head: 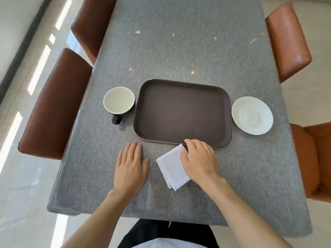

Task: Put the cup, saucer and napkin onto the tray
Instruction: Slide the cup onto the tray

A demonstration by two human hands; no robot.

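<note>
A dark brown rectangular tray [182, 86] lies bare in the middle of the grey table. Left of it stands a black cup [119, 102] with a white inside, its handle pointing toward me. A white saucer [252, 115] sits just right of the tray. A folded white napkin [172, 167] lies on the table in front of the tray's near edge. My right hand [198, 159] rests on the napkin's right side, fingers curled over its far corner. My left hand [130, 166] lies flat on the table to the left of the napkin, holding nothing.
The grey cloth-covered table [179, 42] stretches away from me. Two brown leather chairs [55, 108] stand along its left side and two orange ones [288, 38] along its right. Pale tiled floor surrounds it.
</note>
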